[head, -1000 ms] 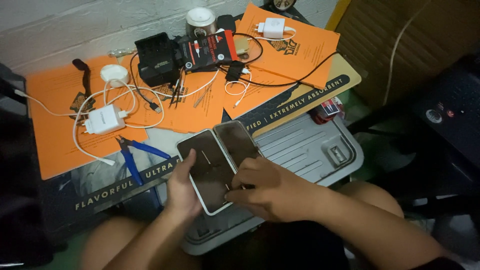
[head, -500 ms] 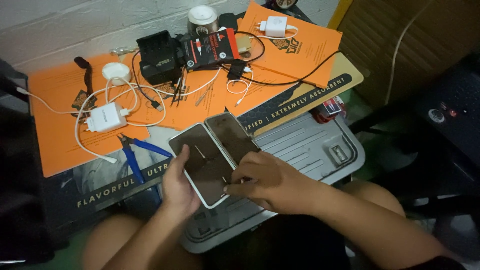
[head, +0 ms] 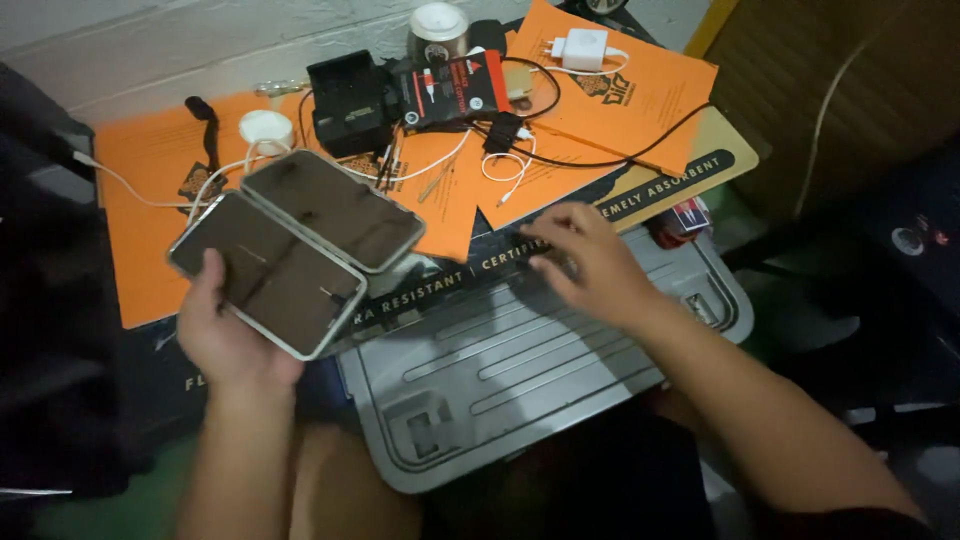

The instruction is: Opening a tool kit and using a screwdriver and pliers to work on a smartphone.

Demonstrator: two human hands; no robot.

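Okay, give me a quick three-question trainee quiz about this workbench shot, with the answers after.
1. True or false: the right hand grips the two dark slabs.
2. Which hand holds the slabs? A) left hand B) right hand C) both
3. Fill in: the right hand hovers over the grey ______.

Key: 1. False, it is spread open, apart from them. 2. A, gripping their near-left edge. 3. Ribbed plastic lid.
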